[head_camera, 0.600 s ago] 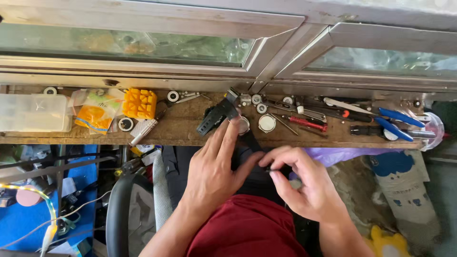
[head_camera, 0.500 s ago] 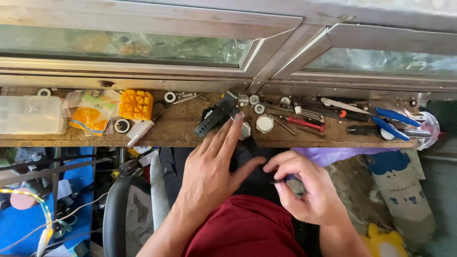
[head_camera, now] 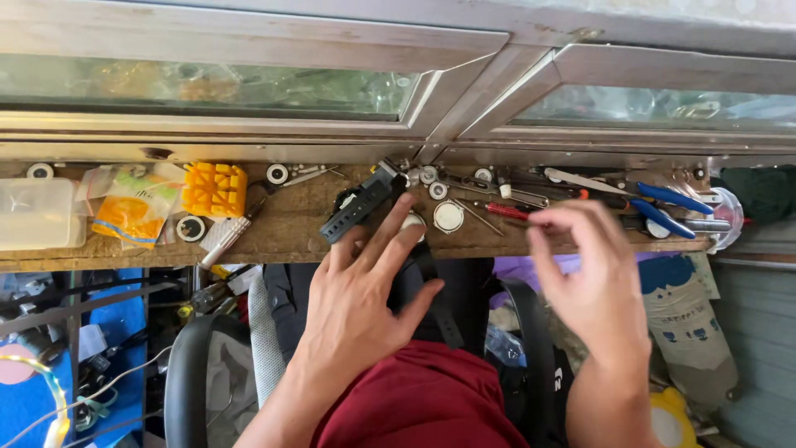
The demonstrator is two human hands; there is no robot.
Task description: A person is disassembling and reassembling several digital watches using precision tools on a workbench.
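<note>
Left hand [head_camera: 365, 299] spread flat, fingertips touching black watch [head_camera: 358, 205] on wooden bench [head_camera: 282, 228]. Right hand [head_camera: 593, 278] right of watch, fingers pinched near red-handled screwdriver [head_camera: 507, 211]; whether it grips anything, cannot tell.

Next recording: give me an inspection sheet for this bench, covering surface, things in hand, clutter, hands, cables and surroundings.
Surface: narrow worn wooden shelf under window frames.
Job's things: black watch with strap lying on the shelf by the left fingertips.
Clutter: yellow block holder, clear plastic box, blue-handled pliers, red-handled screwdriver, round parts.
Hands: left hand spread flat, fingers at the watch; right hand raised over the tools, fingers pinched; whether it holds anything is unclear.
Cables: thin wires lower left.
Surroundings: black chair, bags below.
</note>
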